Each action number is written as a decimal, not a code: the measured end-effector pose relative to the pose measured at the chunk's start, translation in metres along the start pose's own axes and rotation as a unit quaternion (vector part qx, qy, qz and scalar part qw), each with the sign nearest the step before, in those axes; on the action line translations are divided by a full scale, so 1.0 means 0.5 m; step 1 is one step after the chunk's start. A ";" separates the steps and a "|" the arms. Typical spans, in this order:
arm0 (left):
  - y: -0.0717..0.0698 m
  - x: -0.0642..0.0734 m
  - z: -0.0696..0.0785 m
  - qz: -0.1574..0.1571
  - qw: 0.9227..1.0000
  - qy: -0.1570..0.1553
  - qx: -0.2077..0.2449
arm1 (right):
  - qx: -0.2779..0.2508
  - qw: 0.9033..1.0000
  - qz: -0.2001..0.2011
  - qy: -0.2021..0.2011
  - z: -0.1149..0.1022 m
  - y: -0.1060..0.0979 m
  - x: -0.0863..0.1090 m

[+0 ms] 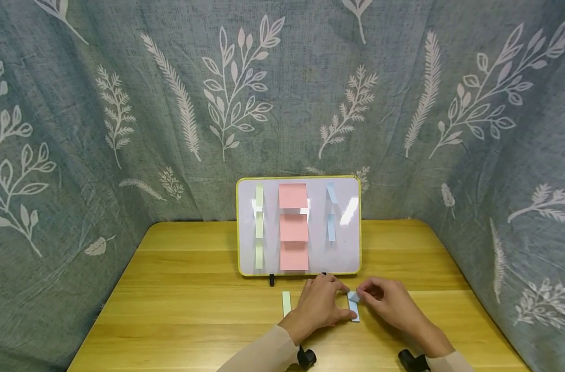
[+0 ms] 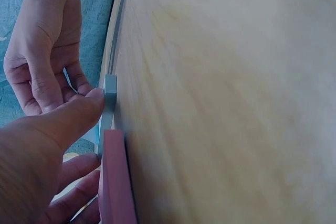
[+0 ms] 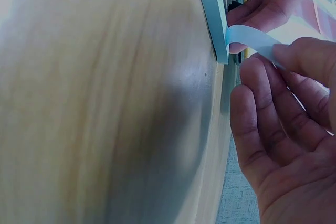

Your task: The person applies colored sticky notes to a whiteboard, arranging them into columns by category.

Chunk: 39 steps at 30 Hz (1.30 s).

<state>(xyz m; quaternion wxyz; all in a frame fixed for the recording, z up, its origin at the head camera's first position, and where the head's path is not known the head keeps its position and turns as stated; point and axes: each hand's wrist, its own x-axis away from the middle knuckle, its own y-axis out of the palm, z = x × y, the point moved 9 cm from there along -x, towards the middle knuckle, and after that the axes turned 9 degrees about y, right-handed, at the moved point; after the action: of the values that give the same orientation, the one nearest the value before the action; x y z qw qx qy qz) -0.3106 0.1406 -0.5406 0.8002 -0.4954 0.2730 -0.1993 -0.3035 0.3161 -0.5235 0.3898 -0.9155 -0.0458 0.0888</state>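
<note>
A narrow pad of pale blue sticky notes [image 1: 354, 311] lies on the wooden table in front of the whiteboard. My left hand [image 1: 320, 303] grips the pad by its two ends, between thumb and fingers. With thumb and fingertips, my right hand [image 1: 390, 301] pinches the free end of the top blue sheet [image 3: 255, 39]. That sheet curls up off the pad and is still attached at one end. In the left wrist view, a pink sticky note pad [image 2: 115, 177] stands beside the left fingers; in the head view the left hand hides it.
The yellow-edged whiteboard [image 1: 348, 258] stands behind the hands, bearing three green strips [image 1: 259, 226], three pink notes [image 1: 294, 228] and two blue strips [image 1: 331, 228]. A green pad [image 1: 286, 303] lies left of the left hand. Patterned curtains [image 1: 171, 119] surround the table [image 1: 180, 310].
</note>
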 end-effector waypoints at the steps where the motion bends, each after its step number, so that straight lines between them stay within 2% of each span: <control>1: 0.000 0.000 0.000 0.000 1.000 -0.001 0.001 | 0.000 1.000 -0.001 0.000 0.000 0.000 0.000; 13: -0.005 0.002 0.002 0.008 1.000 0.006 0.000 | 0.003 1.000 0.003 0.019 0.001 0.000 -0.001; 22: -0.003 0.002 0.000 0.003 1.000 0.003 -0.009 | 0.032 0.998 0.040 0.030 -0.001 -0.005 -0.009; 39: 0.000 0.019 0.005 -0.007 1.000 -0.002 -0.014 | 0.048 0.994 0.090 0.049 -0.001 -0.009 -0.006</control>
<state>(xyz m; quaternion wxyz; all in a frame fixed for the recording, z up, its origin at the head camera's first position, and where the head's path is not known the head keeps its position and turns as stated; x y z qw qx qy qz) -0.3017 0.1369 -0.5418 0.7924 -0.5088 0.2707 -0.1998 -0.3063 0.3187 -0.5195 0.4256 -0.8993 0.0604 0.0804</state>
